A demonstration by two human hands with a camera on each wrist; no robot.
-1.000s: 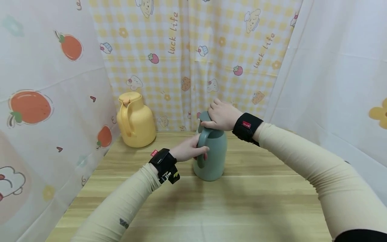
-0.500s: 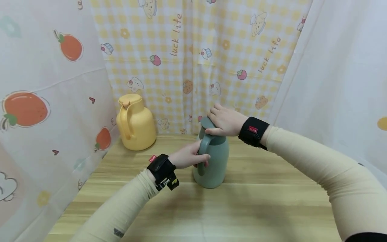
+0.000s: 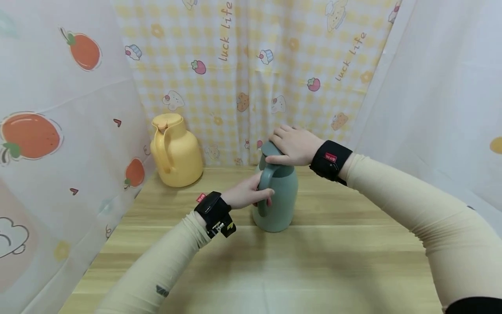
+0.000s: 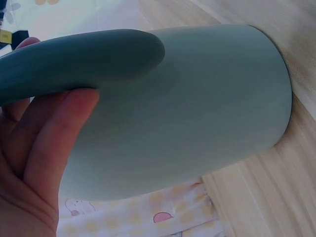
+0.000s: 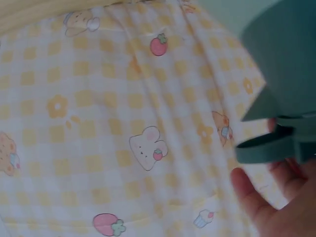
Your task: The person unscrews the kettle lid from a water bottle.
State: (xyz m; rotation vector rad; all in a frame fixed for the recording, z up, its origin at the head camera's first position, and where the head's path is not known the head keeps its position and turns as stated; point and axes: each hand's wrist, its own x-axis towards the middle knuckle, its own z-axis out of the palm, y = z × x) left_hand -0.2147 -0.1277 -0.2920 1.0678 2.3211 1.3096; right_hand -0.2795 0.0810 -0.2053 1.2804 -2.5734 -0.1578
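Observation:
A grey-green thermos jug (image 3: 280,200) stands upright on the wooden table in the head view. My left hand (image 3: 245,192) grips its handle (image 3: 265,181), thumb across the near side. In the left wrist view the fingers curl round that dark green handle (image 4: 94,61), beside the paler jug body (image 4: 197,108). My right hand (image 3: 298,146) holds the lid (image 3: 270,149) from above, thumb on the near side and fingers over the far side. The right wrist view shows the lid (image 5: 266,150) tilted apart from the spout (image 5: 259,106), fingers around it; part of the grip is cut off.
A yellow thermos jug (image 3: 178,152) stands at the back left of the wooden table (image 3: 337,257). A yellow checked curtain (image 3: 219,91) hangs right behind both jugs. White printed cloths close off the left (image 3: 78,113) and right (image 3: 431,113) sides.
The head view shifts a little. Both hands keep their places on the grey-green jug, left on the handle and right on the lid; no other clear movement shows.

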